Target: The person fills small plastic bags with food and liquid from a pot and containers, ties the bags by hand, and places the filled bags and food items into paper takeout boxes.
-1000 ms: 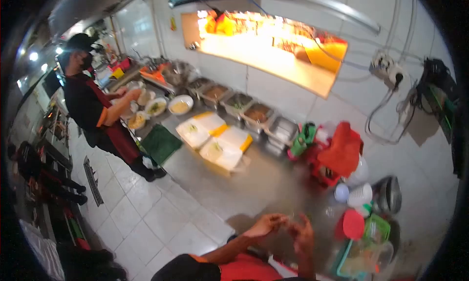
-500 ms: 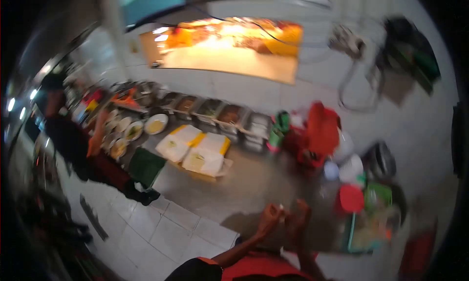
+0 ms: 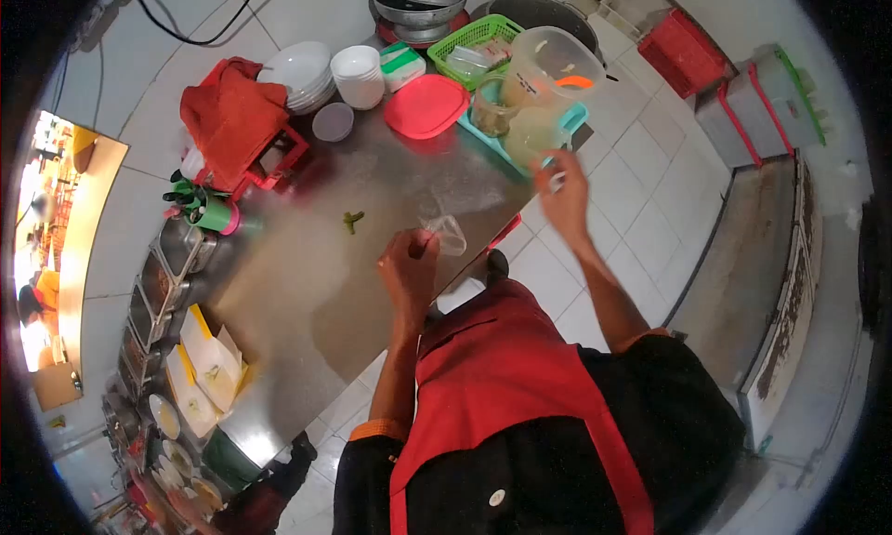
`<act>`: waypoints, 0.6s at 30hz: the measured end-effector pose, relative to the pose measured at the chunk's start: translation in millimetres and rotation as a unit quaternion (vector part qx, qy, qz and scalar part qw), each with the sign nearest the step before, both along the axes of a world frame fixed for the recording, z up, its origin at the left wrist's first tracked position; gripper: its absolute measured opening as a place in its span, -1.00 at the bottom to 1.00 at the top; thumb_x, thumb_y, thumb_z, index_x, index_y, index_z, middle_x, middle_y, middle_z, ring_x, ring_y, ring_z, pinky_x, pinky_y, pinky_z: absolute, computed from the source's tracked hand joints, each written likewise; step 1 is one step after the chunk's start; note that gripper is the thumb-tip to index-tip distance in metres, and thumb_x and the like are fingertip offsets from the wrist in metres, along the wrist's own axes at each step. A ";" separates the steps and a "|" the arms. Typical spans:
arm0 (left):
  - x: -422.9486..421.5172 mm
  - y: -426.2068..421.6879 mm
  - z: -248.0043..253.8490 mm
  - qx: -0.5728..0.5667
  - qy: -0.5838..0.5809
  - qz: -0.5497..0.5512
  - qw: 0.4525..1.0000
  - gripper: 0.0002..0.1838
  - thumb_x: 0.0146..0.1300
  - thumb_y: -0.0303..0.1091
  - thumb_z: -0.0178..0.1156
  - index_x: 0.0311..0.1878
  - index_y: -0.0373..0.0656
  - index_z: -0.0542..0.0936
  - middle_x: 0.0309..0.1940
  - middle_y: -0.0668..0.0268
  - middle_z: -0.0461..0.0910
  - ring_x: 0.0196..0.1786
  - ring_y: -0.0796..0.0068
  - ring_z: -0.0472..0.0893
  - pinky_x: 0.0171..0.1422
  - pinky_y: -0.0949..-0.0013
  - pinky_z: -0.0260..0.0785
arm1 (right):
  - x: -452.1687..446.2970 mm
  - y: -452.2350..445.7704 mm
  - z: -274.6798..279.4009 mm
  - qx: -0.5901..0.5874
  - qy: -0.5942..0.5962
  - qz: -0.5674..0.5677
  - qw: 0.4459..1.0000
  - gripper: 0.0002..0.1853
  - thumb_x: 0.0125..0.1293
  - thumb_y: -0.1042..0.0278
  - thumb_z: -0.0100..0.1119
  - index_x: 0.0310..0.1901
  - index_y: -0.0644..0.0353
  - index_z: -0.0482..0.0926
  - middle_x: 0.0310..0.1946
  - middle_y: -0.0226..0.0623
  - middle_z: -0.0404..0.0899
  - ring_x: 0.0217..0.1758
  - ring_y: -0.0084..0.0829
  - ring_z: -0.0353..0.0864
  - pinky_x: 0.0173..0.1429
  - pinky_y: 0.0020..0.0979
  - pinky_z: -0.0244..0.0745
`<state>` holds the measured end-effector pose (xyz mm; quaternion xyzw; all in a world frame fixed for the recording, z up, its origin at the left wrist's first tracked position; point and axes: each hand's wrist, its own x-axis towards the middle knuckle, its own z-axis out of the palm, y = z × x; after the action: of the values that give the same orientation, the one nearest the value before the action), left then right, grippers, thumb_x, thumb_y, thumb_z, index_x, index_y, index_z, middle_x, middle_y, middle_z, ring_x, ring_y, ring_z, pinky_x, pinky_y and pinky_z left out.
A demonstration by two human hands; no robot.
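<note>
L hand [image 3: 409, 256], nearer, pinches clear crumpled plastic bag [image 3: 450, 236] | bag's R of it, nr grey metal desk [image 3: 307, 321] front edge | R hand [image 3: 564, 196] grip: can't tell

From my end I saw the left hand [image 3: 409, 264], fingers curled, right at a clear plastic bag [image 3: 452, 237] over the metal table [image 3: 311, 265]. The right hand [image 3: 567, 200] pinched a small white thing [image 3: 557, 181] near a turquoise tray [image 3: 577, 118] holding plastic tubs [image 3: 539, 63]. I also made out green scraps [image 3: 352, 222], a pink lid [image 3: 427, 106], a red cloth [image 3: 232, 117] and open food boxes [image 3: 216, 372].
</note>
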<state>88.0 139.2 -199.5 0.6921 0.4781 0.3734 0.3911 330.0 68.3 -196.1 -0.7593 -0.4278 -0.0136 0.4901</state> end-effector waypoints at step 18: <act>173.5 36.6 -42.6 0.006 0.014 0.103 0.995 -0.85 0.07 -0.38 0.35 -0.38 -0.28 0.67 -0.54 0.25 0.62 -0.52 0.58 0.52 -0.36 0.47 0.37 | 163.8 48.5 -13.8 -0.148 0.151 0.256 0.943 -0.53 0.33 0.16 0.15 -0.63 0.26 0.26 -0.71 -0.57 0.06 -0.58 -0.68 0.02 -0.56 -0.49 0.00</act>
<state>261.5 175.8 -242.2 0.6469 0.5499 0.4050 0.3393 493.7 116.8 -210.0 -0.6815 -0.5259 0.2905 0.4180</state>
